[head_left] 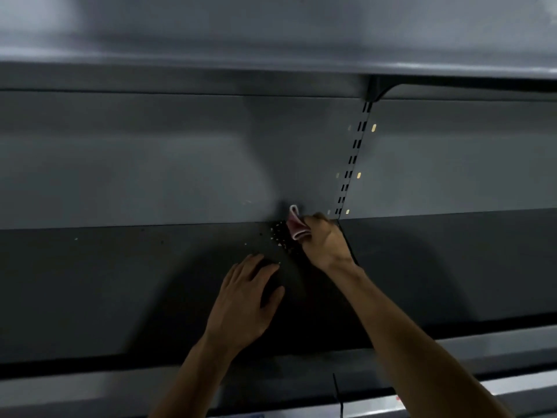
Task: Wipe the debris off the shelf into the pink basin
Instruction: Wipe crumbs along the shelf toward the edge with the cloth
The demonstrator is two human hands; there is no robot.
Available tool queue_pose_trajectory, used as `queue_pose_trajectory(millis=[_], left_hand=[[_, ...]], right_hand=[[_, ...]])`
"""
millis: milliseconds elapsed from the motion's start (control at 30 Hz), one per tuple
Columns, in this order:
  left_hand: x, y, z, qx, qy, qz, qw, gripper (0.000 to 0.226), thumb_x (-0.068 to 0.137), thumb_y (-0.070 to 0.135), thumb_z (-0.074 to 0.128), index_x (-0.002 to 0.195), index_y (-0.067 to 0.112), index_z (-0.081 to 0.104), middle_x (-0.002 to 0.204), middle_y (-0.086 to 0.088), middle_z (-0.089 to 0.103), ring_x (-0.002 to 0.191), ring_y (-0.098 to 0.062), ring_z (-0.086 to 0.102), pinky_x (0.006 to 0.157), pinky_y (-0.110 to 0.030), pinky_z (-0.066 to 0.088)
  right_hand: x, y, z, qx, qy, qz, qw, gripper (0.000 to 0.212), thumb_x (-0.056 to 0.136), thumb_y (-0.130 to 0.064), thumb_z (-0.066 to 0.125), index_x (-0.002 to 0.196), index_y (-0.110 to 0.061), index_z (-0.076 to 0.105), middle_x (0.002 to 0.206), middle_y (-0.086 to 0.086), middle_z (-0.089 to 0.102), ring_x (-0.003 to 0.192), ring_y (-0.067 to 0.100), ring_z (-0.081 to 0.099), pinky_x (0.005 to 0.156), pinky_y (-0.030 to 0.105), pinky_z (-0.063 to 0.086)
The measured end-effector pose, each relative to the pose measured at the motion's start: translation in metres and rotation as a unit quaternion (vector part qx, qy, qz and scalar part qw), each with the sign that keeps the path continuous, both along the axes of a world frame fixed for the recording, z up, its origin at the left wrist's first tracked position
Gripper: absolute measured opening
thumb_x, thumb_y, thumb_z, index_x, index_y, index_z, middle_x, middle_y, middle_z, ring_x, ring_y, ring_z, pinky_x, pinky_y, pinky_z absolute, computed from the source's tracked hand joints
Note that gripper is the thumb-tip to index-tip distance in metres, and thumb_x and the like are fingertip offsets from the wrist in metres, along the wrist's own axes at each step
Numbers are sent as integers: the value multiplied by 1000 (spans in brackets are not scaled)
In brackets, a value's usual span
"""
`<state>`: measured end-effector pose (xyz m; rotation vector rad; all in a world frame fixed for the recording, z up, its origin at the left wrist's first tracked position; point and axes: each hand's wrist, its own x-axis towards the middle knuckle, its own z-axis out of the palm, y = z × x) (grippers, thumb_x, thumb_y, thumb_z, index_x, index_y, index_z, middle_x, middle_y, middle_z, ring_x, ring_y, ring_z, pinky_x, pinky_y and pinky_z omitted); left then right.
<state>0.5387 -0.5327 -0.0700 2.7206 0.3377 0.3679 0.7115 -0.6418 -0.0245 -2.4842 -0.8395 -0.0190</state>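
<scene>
Two bare forearms are reaching in from the bottom edge over the smooth, dark, flat metal shelf, which is stretching wide to the left. Behind it a matte grey back panel is rising, split by a slotted upright. The left hand is spreading relaxed fingers, palm down. The right hand is gripping a bunched pink cloth at the shelf's rear edge, just beside pale speckled debris.

Dim, grey light; broad soft shadows pool on the shelf below and left of the grip. Everything is slightly blurred (the upper shelf most), and straight edges bow.
</scene>
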Motion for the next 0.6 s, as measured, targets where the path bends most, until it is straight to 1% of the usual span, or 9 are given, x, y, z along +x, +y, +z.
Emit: queue_pose_trajectory(millis=[100,167,233,300,333,400,467,533,600], left_hand=[[0,-3,2,5,1,5,1000,56,93,58,29,143,35,39,157,6,27,147,-12,17,122,-36,11],[1,-4,3,-1,1,8,1000,52,96,55,36,143,35,40,156,6,26,146,-12,18,121,-34,11],[2,-5,2,-2,-3,8,1000,50,96,53,41,142,34,43,155,5,29,145,-14,21,120,-35,14],[5,-6,2,2,-8,10,1000,50,96,54,40,141,33,45,154,3,32,144,-17,24,119,-36,15],[5,-6,2,6,-7,10,1000,51,95,55,38,141,32,46,154,2,32,144,-17,25,119,-36,14],[7,-6,1,8,-3,8,1000,50,96,54,40,141,32,46,154,1,33,144,-17,25,119,-36,13],[8,-5,-1,8,-3,2,1000,49,96,51,44,140,31,47,154,0,34,144,-19,26,119,-39,15],[7,-4,-3,14,-9,-2,1000,50,94,53,42,138,30,50,152,-2,37,142,-21,30,118,-42,20],[5,-3,-3,19,-6,-4,1000,58,90,59,32,135,29,52,149,-3,41,140,-23,33,117,-44,25]], right_hand=[[11,-41,8,69,73,-53,994,12,95,-34,60,101,-25,62,87,2,68,64,18,68,57,30,58],[22,-81,16,73,76,-122,987,22,97,-40,53,88,-23,63,70,4,69,52,15,67,48,27,54],[32,-119,16,33,45,-184,981,39,98,-47,47,85,-14,64,66,8,67,64,27,70,59,30,53],[32,-136,8,-19,23,-230,973,53,97,-57,39,94,-12,66,80,14,70,81,36,69,72,35,52],[26,-134,0,-36,15,-230,972,50,98,-57,39,103,-15,66,92,15,69,88,37,68,78,37,53],[2,-115,-12,-46,-21,-181,982,31,99,-42,47,122,-28,62,112,10,64,98,36,65,85,39,54],[-22,-84,-17,-49,-50,-92,993,44,91,-20,54,133,-32,56,119,5,58,97,36,64,83,42,54],[-46,-54,-15,-54,-50,-38,997,46,86,-12,55,131,-24,57,120,5,56,95,38,65,81,44,55],[-63,-38,-14,-19,-28,-4,999,32,87,-13,57,118,-18,62,113,6,57,92,37,65,78,43,55]])
